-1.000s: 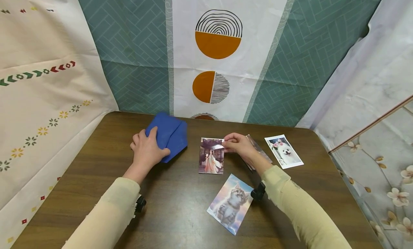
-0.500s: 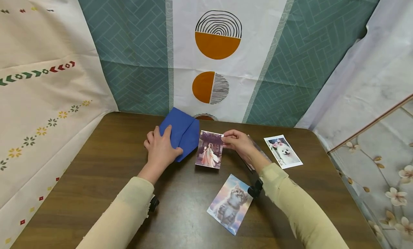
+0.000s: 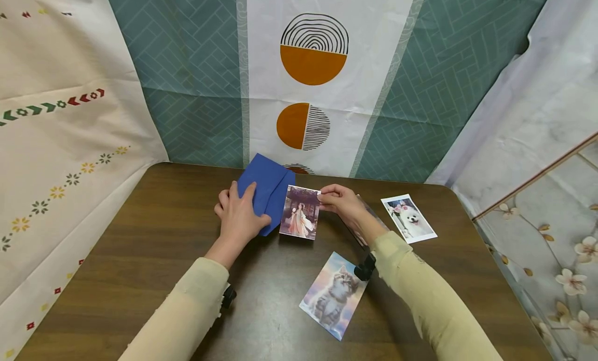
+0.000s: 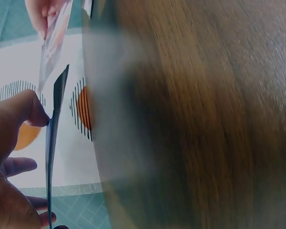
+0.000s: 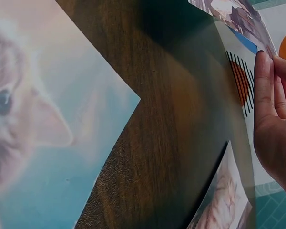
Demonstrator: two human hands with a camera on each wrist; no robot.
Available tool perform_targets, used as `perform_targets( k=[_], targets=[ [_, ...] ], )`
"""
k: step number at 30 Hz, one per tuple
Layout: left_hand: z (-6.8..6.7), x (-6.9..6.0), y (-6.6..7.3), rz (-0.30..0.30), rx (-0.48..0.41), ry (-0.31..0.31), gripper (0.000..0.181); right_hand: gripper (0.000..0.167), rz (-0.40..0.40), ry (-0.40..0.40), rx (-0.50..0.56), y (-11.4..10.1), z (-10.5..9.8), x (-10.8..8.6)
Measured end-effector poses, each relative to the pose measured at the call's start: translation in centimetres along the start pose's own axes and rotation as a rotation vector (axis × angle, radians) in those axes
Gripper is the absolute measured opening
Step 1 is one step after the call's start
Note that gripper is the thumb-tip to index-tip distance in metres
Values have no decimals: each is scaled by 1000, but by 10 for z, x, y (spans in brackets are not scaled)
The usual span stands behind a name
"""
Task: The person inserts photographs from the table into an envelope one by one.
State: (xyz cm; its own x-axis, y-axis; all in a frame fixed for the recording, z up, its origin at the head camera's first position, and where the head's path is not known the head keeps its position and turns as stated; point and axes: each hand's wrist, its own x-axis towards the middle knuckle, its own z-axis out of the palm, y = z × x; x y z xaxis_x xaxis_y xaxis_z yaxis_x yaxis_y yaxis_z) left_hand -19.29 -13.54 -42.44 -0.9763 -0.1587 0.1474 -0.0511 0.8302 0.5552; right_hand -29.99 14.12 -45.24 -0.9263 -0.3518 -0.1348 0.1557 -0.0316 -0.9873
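Note:
My left hand [image 3: 240, 213] grips a blue envelope [image 3: 262, 176] with its flap folded over. The left wrist view shows this envelope [image 4: 51, 143] edge-on, thumb on one side and fingertips on the other. Right of it, my right hand [image 3: 343, 202] pinches the upper right edge of a photo card [image 3: 298, 215] between thumb and forefinger. A figure in a flowing robe is printed on the card. It is lifted off the table, close beside the envelope's right side and overlapping it in the head view.
A kitten picture [image 3: 333, 298] lies nearer on the brown wooden table [image 3: 140, 246]. A white dog photo [image 3: 411, 221] lies at the right. Another picture card [image 5: 224, 200] is partly hidden beneath my right forearm. Patterned cloth [image 3: 196, 91] hangs behind the table.
My left hand has brought the envelope to the right, toward the photo card. My right hand has raised the card slightly and shifted it a little left, tilting it.

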Motion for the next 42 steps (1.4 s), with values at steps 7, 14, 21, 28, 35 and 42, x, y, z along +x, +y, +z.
perform_targets(
  k=[7,14,21,28,35,42],
  targets=[
    [4,-1,6,5,-18,13,87,13,4,11,10,0,4,6],
    [7,-3,15,-1,-34,14,88,14,-14,20,-44,-1,8,14],
    [9,-3,22,-21,-62,7,91,16,4,41,-141,-9,12,21],
    [12,-4,26,-37,-74,6,93,16,10,53,-188,-15,17,24],
    [16,-4,31,-49,-67,-1,91,21,-18,51,-132,-14,24,27],
    [18,-5,38,-52,-74,-2,90,16,-4,67,-136,-15,27,29]
  ],
)
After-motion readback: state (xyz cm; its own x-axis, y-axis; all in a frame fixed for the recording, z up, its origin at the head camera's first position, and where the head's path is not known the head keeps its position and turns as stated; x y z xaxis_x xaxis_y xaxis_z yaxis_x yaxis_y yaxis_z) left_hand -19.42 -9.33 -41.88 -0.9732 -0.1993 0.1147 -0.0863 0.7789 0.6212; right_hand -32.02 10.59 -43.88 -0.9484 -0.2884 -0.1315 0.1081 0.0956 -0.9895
